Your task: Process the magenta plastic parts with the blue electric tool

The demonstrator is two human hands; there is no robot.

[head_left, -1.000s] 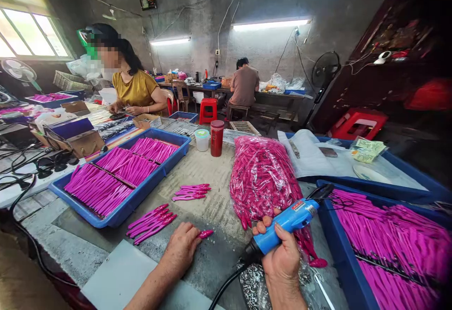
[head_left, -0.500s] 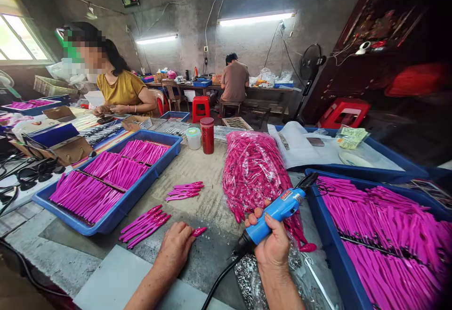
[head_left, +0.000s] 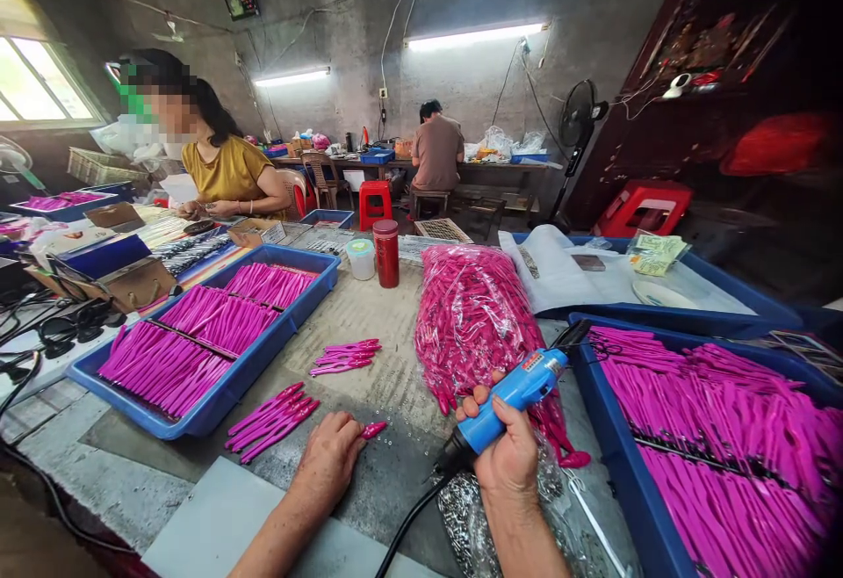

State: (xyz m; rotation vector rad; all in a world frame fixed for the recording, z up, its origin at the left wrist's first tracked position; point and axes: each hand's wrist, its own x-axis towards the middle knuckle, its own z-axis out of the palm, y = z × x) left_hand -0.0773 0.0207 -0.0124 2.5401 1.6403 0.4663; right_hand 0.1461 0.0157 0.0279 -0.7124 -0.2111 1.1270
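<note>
My right hand [head_left: 507, 459] is wrapped round a blue electric screwdriver [head_left: 510, 393], whose black cord runs down toward me. My left hand [head_left: 329, 459] rests on the grey table with its fingers closed over a pink plastic piece [head_left: 374, 429], whose tip sticks out to the right. A clear bag full of pink pieces [head_left: 471, 314] lies just beyond the screwdriver. Two small piles of loose pink pieces lie on the table, one [head_left: 271, 415] left of my left hand and one [head_left: 346, 356] farther off.
A blue tray of magenta pieces [head_left: 198, 336] stands at the left, another [head_left: 711, 437] at the right. A red canister [head_left: 385, 252] and a small white tub [head_left: 361, 258] stand mid-table. A person in a yellow shirt [head_left: 230, 174] works at far left; another [head_left: 435, 152] sits at the back.
The view swung slightly left and settled. Both hands have stayed nearly where they were, the left on the pink piece and the right on the screwdriver.
</note>
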